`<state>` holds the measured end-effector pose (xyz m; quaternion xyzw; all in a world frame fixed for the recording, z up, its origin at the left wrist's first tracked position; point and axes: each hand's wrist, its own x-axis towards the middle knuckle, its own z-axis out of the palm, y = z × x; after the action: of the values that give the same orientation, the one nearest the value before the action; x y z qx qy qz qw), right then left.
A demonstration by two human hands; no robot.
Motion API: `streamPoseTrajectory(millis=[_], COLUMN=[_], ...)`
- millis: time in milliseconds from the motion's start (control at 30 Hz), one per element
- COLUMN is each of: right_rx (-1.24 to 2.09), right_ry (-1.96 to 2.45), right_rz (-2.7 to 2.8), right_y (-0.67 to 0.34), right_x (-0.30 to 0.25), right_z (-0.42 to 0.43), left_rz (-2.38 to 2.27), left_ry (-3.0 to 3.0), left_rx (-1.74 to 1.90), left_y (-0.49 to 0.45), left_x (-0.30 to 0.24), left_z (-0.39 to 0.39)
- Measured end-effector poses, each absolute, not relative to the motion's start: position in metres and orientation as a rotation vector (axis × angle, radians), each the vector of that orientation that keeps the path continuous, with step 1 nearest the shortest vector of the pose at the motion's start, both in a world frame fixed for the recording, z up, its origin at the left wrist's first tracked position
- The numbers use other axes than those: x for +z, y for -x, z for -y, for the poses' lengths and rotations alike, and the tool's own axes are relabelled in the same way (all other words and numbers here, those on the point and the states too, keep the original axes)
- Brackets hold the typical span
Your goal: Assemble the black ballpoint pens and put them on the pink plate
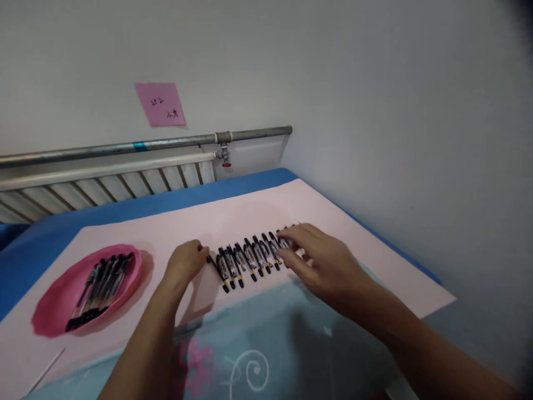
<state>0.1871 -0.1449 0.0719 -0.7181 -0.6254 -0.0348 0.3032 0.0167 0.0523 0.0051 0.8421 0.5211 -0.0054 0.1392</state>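
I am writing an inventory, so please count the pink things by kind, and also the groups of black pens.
Pink dish: 1
Pink sticky note: 1
Pink sheet: 1
Row of black pens: 1
Heap of black pens, in the dish: 1
Total: 5

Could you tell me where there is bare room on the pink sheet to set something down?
Bare: behind the pen row toward the radiator; between dish and left hand; the sheet right of the right hand. Crowded: the row itself.
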Motion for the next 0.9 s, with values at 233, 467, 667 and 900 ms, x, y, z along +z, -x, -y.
streamPoseTrajectory(millis=[233, 467, 667, 900], right_rx=[-0.091, 0.142, 0.775, 0.918], right_ry=[1.788, 1.765, 1.622, 1.593], right_rz=[1.577, 1.594, 1.469, 1.220], right_y=[-0.192, -0.198, -0.163, -0.159], right_x=[0.021, -0.016, -0.013, -0.013], right_z=[0.060, 0.055, 0.055, 0.050], left_rz=[-1.522, -1.523, -1.104, -0.937], left_ry=[-2.317, -1.964, -1.245, -1.349], left_rx=[-0.142, -0.007, 0.495, 0.491], left_y=[-0.019, -0.003, -0.009, -0.015], left_x=[-0.026, -0.028, -0.019, -0.019], left_z=[-0.052, -0.061, -0.042, -0.031])
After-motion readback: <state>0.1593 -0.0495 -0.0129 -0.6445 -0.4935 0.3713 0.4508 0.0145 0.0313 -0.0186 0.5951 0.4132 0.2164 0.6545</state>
